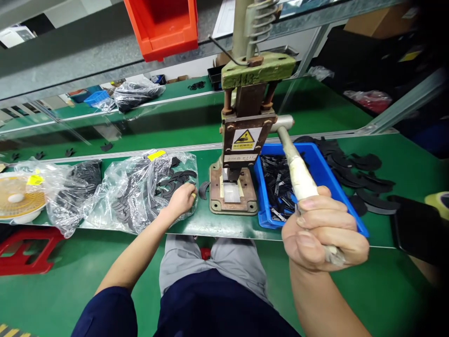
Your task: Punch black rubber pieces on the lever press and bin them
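My right hand [324, 229] is wrapped around the pale, taped lever handle [302, 178] of a hand press [242, 107]. The lever slopes down toward me from the press's right side. My left hand [182, 201] rests at the open mouth of a clear plastic bag [136, 187] of black curved pieces [173, 185]. Its fingers are curled together, and what they hold, if anything, is hidden. Just right of the fingertips, a single black curved piece [204, 189] lies against the press base [215, 201]. Under the ram sits a light metal block [231, 192].
A blue bin [261, 206] of small black parts stands right of the press, with more black curved pieces [345, 168] beyond it. To the left lie another filled bag [75, 192] and a yellow fan [17, 196]. An orange bin [164, 28] hangs overhead.
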The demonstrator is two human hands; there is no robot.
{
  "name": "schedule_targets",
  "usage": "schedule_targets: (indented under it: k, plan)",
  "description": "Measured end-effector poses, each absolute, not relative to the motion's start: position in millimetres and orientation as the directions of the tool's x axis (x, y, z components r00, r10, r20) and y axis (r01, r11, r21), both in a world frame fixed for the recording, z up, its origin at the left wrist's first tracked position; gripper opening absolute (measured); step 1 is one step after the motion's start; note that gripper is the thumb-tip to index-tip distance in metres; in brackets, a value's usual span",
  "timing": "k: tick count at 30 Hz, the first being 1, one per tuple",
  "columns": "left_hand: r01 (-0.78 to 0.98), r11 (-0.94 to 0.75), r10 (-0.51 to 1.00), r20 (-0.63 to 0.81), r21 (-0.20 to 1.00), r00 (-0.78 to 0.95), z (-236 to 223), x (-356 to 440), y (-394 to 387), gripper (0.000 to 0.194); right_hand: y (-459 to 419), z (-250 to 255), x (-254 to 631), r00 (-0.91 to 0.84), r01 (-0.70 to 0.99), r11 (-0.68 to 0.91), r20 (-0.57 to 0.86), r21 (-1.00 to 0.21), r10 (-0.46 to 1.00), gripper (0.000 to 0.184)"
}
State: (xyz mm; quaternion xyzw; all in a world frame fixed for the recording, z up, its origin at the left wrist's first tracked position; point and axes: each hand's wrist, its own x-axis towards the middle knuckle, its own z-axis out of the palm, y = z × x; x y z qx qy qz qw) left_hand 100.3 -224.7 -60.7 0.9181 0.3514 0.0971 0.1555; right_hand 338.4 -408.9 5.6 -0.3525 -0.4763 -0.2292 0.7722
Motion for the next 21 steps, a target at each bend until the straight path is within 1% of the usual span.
schedule_targets:
  k: [2, 6, 9, 11, 13, 15, 16, 17, 18, 19, 21]
  plan:
    - [0.676, -0.654, 0.73, 0.05, 0.339, 0.682, -61.1, 110.6, -219.1, 0.02, -406.7, 6.0, 338.0, 0.446, 0.688, 0.652, 0.895, -0.319, -0.032, 0.039]
    - [0.754, -0.593, 0.767, -0.087, 0.283, 0.636, -60.9, 135.2, -208.7, 0.028, -408.4, 5.3, 338.9, 0.423, 0.7, 0.64, 0.906, -0.316, -0.016, 0.037]
    - [0.789, -0.518, 0.799, -0.141, 0.332, 0.584, -58.5, 141.2, -204.0, 0.028, -412.2, 4.1, 339.2, 0.411, 0.7, 0.635, 0.911, -0.327, 0.017, 0.034]
    - [0.797, -0.431, 0.837, -0.142, 0.423, 0.528, -55.7, 139.4, -202.0, 0.024, -413.8, 3.5, 338.9, 0.413, 0.694, 0.633, 0.91, -0.344, 0.041, 0.031]
    - [0.734, -0.335, 0.865, -0.116, 0.591, 0.488, -52.4, 138.0, -201.1, 0.021, -414.5, 3.2, 338.3, 0.414, 0.689, 0.632, 0.908, -0.356, 0.059, 0.029]
    - [0.56, -0.205, 0.872, -0.11, 0.802, 0.477, -48.7, 141.6, -201.9, 0.023, -415.3, 3.5, 337.6, 0.414, 0.685, 0.635, 0.908, -0.357, 0.063, 0.029]
    - [0.449, -0.123, 0.864, -0.127, 0.885, 0.488, -46.8, 145.8, -203.1, 0.027, -416.0, 3.9, 337.4, 0.415, 0.681, 0.637, 0.907, -0.36, 0.069, 0.029]
    - [0.345, -0.036, 0.85, -0.153, 0.938, 0.504, -45.0, 151.7, -204.9, 0.032, -416.9, 4.6, 337.2, 0.415, 0.678, 0.639, 0.907, -0.363, 0.075, 0.029]
    - [0.265, 0.045, 0.835, -0.182, 0.963, 0.52, -43.3, 158.7, -206.8, 0.037, -418.2, 5.5, 337.2, 0.415, 0.676, 0.638, 0.906, -0.369, 0.084, 0.028]
    - [0.213, 0.106, 0.82, -0.207, 0.971, 0.534, -42.0, 166.5, -208.9, 0.042, -419.5, 6.5, 337.3, 0.414, 0.674, 0.637, 0.906, -0.375, 0.095, 0.028]
    - [0.166, 0.171, 0.801, -0.236, 0.971, 0.55, -40.9, 182.0, -212.5, 0.047, -422.1, 8.8, 338.0, 0.41, 0.676, 0.611, 0.9, -0.411, 0.151, 0.026]
